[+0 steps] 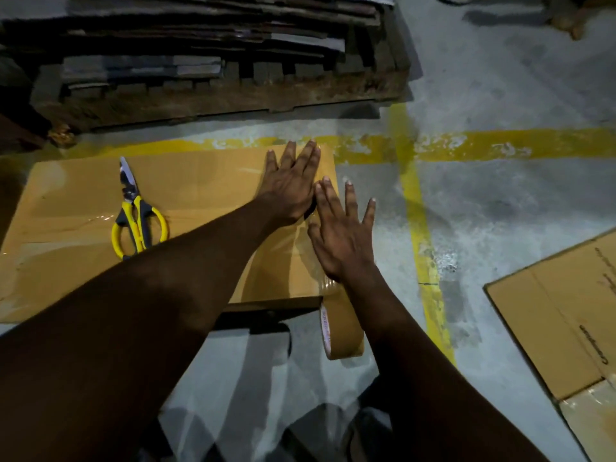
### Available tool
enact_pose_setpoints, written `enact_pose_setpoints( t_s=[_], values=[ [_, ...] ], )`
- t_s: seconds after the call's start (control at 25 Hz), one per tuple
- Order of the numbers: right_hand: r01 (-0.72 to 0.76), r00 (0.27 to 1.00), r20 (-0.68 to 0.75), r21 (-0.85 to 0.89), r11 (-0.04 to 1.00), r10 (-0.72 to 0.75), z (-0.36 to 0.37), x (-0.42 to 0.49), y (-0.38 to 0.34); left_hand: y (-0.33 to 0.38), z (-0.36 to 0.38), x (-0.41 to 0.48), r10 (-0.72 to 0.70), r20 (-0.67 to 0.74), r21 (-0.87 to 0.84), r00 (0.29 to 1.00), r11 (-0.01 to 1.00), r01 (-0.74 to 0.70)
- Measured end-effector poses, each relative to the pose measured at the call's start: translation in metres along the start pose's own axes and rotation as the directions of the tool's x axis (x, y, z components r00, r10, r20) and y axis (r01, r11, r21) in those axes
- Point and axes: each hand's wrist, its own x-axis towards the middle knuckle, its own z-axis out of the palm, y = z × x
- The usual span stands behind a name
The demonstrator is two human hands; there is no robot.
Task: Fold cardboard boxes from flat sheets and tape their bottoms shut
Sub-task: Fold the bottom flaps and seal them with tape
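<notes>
At floor (500,211) level, near edge of the box (200,181): tape roll (343,331) hangs, apparently uncut from the strip. Both right hand (340,238) and left hand (290,188) lie flat, fingers straight, gripping nothing, pressing tape down. Sealing step, I'd judge. Next needs the scissors (135,208) lying on the box. Far stack of sheets (200,45) dark, blurred; seam under arms hidden.

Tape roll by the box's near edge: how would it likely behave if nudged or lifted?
The tape roll is upright on edge, so a nudge would probably roll it or tip it flat. Its tape looks joined to the tape strip on the cardboard box, so lifting it would likely tug that strip rather than come free.
</notes>
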Motion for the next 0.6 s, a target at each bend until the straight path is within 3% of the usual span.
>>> enact_pose_setpoints(
  t_s=[0.2,0.36,0.6],
  values=[
    [-0.021,1.000,0.005,-0.014,1.000,0.021,-0.002,0.009,0.001,-0.002,-0.005,0.013,-0.025,0.017,-0.004,1.000,1.000,0.025],
    [-0.002,0.999,0.043,-0.132,0.991,0.008,-0.001,-0.007,0.003,0.000,-0.001,-0.003,0.004,0.021,-0.031,1.000,1.000,-0.003],
    [0.047,0.995,0.095,-0.263,0.964,-0.022,-0.010,-0.054,-0.004,0.012,0.003,-0.083,0.044,0.076,-0.048,0.996,0.998,-0.040]
  ],
)
